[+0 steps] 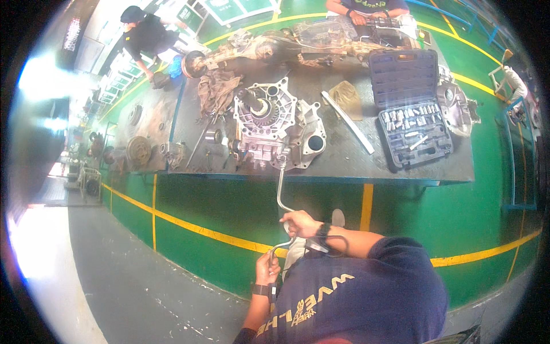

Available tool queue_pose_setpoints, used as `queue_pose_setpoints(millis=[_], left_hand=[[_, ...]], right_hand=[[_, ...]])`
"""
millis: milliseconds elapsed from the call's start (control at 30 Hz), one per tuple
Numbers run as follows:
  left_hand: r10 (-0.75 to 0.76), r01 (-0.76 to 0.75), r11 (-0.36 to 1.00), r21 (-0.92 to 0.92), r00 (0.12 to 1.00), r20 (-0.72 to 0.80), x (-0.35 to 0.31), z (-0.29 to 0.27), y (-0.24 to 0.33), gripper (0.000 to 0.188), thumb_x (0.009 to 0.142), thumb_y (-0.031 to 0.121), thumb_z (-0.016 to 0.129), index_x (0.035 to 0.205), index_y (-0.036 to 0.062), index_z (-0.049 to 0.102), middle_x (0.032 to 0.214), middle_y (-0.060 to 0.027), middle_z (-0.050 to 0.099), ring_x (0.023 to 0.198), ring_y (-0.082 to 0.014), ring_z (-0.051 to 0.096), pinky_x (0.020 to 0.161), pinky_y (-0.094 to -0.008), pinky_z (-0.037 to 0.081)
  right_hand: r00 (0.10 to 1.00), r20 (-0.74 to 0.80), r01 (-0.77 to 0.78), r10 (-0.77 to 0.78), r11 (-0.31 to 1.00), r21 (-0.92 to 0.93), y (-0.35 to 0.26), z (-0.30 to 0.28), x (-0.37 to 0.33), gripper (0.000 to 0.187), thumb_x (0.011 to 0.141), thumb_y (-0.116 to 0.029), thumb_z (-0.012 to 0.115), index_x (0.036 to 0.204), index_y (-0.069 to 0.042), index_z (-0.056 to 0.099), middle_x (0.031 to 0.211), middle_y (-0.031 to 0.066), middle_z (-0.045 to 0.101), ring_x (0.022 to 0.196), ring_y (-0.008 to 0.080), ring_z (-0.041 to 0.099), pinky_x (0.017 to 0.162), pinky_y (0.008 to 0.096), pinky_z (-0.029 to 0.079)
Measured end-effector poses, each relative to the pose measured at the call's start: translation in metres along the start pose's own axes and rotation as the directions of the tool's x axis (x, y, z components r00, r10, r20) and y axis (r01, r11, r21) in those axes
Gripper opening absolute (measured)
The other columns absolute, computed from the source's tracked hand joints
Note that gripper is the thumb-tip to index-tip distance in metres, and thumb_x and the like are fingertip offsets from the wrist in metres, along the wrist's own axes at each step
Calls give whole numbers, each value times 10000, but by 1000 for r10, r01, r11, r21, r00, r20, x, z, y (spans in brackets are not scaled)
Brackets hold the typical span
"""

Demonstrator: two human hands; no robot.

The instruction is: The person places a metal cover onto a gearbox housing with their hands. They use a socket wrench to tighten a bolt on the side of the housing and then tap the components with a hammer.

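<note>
A bent metal speed brace [280, 189] runs from the front of a gearbox housing [259, 152] back toward my body. Its far end meets the housing's near side; the exact fastener is too small to make out. My right hand [301, 223] is closed round the brace's middle, with a dark band on the wrist. Lower and to the left, my left hand [267, 269] grips the cranked near part of the same brace. The silver housing lies on the dark workbench [229, 166], its open face showing a toothed gear [264, 114] and a shaft.
An open socket set case [413, 135] lies right of the housing, near a pale metal bar [348, 123] and a tan cloth [344, 100]. A dirty axle assembly [269, 49] spans the bench's back. Two people [146, 37] [366, 8] stand across the bench.
</note>
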State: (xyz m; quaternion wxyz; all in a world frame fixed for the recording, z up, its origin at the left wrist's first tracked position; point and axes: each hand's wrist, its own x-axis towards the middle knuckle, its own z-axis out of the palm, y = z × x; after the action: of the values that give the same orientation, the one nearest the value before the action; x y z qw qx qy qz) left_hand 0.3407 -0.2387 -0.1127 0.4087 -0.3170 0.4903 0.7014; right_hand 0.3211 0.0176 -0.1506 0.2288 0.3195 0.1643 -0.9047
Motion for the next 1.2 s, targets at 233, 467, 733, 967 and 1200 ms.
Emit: queue_pose_setpoints(millis=[233,467,733,967,1200], left_hand=[[-159,155,984,85,986,44,-2,11,-18,304,1032,357,488,876,108,568,590,13,415,401,-93,320,355,-242,270],[-42,42,979,200,999,-2,25,-11,-4,377,1040,442,452,794,164,515,532,50,335,386,-78,286,341,-246,228],[-106,87,970,228,992,72,12,7,-1,476,1064,507,411,823,122,554,541,54,322,404,-73,269,373,-236,224],[-173,138,958,253,977,124,3,23,-9,547,1058,583,390,787,122,509,526,69,286,383,-69,235,361,-240,221],[-259,229,953,199,956,138,21,28,-19,561,1063,589,363,730,142,420,528,63,265,395,-79,214,368,-250,199]], right_hand=[[986,-137,105,-95,992,64,27,87,91,329,869,-205,714,685,-182,442,550,-55,326,454,115,300,468,342,297],[954,287,-110,93,993,45,-7,62,-29,412,915,-170,717,657,-201,397,548,-86,294,473,97,259,539,325,285],[997,61,39,-44,996,78,-6,9,-27,367,931,-149,682,689,-179,408,560,-70,283,453,95,260,482,319,240],[995,-33,100,-98,993,56,-7,17,-42,334,952,-156,644,706,-180,419,554,-83,276,437,77,247,443,300,202],[957,-135,248,-255,966,-65,-7,7,-39,220,922,-145,670,747,-120,538,541,-58,409,398,88,347,388,305,247]])
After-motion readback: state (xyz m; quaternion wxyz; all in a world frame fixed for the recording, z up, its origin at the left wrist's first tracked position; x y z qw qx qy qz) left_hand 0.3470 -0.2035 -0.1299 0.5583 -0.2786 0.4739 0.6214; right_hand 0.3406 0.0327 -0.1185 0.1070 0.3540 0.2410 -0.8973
